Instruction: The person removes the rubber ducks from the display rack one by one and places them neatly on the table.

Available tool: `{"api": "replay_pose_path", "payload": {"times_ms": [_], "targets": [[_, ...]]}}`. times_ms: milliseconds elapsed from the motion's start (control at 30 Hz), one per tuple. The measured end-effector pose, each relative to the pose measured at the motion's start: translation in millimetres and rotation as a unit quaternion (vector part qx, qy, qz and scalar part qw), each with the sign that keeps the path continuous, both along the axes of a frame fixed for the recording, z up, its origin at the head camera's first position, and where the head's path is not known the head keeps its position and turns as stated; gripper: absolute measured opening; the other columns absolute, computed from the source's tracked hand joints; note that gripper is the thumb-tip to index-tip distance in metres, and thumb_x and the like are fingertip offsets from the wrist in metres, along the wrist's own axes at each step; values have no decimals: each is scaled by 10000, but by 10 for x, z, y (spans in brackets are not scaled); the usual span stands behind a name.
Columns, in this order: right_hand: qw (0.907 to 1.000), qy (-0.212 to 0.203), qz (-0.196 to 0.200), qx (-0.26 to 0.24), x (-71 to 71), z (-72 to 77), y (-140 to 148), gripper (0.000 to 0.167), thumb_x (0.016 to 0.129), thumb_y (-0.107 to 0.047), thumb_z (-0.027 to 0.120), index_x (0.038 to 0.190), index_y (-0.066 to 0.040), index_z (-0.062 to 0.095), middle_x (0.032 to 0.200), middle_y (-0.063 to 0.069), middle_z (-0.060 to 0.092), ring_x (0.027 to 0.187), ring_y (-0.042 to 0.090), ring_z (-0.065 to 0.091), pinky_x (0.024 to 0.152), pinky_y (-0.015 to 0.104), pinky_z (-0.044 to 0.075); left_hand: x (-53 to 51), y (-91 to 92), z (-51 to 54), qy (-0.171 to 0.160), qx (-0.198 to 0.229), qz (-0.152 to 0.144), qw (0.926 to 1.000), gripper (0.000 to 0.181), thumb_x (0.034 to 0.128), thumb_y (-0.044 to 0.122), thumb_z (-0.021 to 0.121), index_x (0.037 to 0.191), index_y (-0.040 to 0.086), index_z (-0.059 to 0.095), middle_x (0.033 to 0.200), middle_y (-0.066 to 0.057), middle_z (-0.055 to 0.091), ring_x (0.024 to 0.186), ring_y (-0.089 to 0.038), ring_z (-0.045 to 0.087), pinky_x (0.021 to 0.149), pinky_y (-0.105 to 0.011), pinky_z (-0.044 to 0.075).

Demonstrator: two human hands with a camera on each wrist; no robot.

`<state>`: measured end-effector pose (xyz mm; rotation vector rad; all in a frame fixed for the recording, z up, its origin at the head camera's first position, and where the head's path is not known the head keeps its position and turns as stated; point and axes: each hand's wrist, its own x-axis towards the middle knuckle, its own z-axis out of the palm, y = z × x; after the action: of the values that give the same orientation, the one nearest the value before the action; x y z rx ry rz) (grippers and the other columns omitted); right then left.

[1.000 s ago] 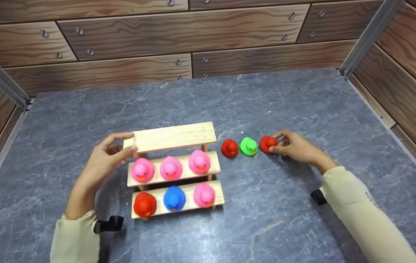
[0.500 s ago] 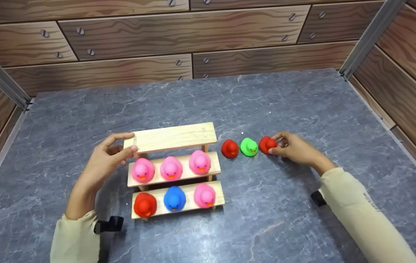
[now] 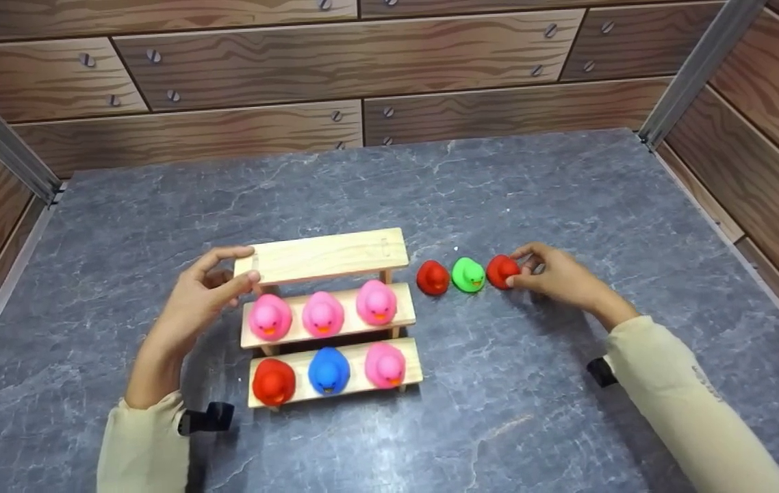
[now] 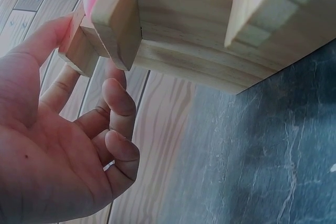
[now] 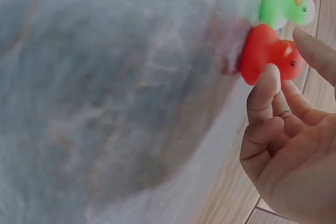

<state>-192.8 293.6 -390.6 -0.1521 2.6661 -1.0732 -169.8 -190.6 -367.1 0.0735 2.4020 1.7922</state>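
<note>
My left hand (image 3: 192,300) pinches the left end of the top step of a three-step wooden stand (image 3: 324,257), thumb and index finger on its edges; the left wrist view shows the other fingers curled loosely beneath. The middle step bears three pink rubber ducks (image 3: 323,315). On the bottom step are a red duck (image 3: 274,382), a blue duck (image 3: 328,371) and a pink duck (image 3: 385,365). Right of the stand, my right hand (image 3: 557,277) holds a red rubber duck (image 3: 502,272) between thumb and fingers. It sits at the right end of a short row on the table.
Beside the held duck stand a green duck (image 3: 468,274) and another red duck (image 3: 433,278), close to the stand's right side. A grey marbled tabletop (image 3: 499,411) lies under everything. Wood-patterned panels (image 3: 341,61) wall it in at the back and sides.
</note>
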Motion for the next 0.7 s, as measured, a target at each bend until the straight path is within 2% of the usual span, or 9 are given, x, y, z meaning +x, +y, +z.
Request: {"api": "replay_pose_path", "payload": {"times_ms": [267, 500, 700], "targets": [[9994, 299, -137, -104, 74, 117, -34, 487, 885, -206, 696, 1280, 20, 525, 943, 97, 562, 779, 170, 524, 634, 225, 439, -2, 1, 10, 0, -28, 10, 10000, 440, 906, 223, 687, 1298, 94, 534, 742, 74, 677, 700, -79, 535, 648, -216, 451], [9949, 663, -314, -691, 184, 148, -228, 465, 878, -159, 704, 1266, 29, 530, 917, 54, 555, 752, 114, 530, 636, 188, 440, -9, -16, 11, 25, -96, -12, 10000, 443, 905, 257, 688, 1298, 121, 535, 745, 85, 673, 690, -73, 518, 659, -225, 454], [9896, 861, -190, -1133, 281, 127, -397, 476, 850, -124, 734, 1255, 41, 546, 920, 58, 559, 763, 86, 525, 667, 170, 445, -2, -12, -4, -40, -91, 16, 9999, 455, 902, 262, 692, 1304, 121, 534, 770, 43, 689, 689, -79, 516, 650, -220, 449]]}}
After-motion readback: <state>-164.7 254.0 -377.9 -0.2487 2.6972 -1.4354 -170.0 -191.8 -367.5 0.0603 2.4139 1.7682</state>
